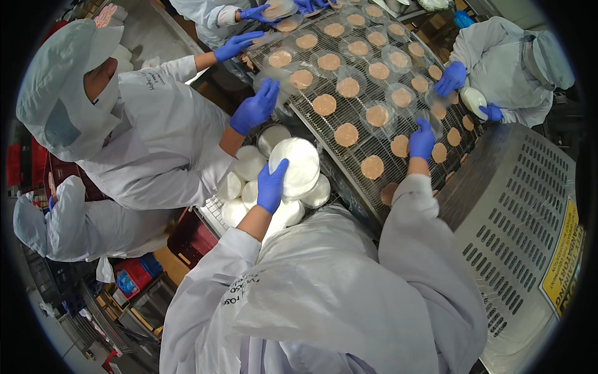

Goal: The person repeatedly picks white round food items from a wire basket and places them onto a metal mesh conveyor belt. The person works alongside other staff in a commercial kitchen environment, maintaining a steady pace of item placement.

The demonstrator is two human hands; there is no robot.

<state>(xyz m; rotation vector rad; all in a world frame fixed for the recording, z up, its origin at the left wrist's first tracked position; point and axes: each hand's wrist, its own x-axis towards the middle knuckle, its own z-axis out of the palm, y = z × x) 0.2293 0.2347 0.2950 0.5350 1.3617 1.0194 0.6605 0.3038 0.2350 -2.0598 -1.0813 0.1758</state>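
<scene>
My left hand (271, 189), in a blue glove, grips a thick stack of white round sheets (297, 165), the thumb lying across its face. Over the wire mesh conveyor belt (355, 185) my right hand (422, 141), also blue-gloved, has its fingertips at a translucent round sheet (434, 126) that looks blurred. Flat round pinkish patties lie in rows on the belt. One patty (400, 146) is just left of my right hand. Several patties, such as this patty (377, 116), have clear round sheets over or around them.
More stacks of white round sheets (317, 192) stand on a wire rack left of the belt. A slotted metal guard (514, 230) with a yellow sign rises at right. Co-workers in white, one (159, 124) at left and one (498, 68) across the belt, reach over it.
</scene>
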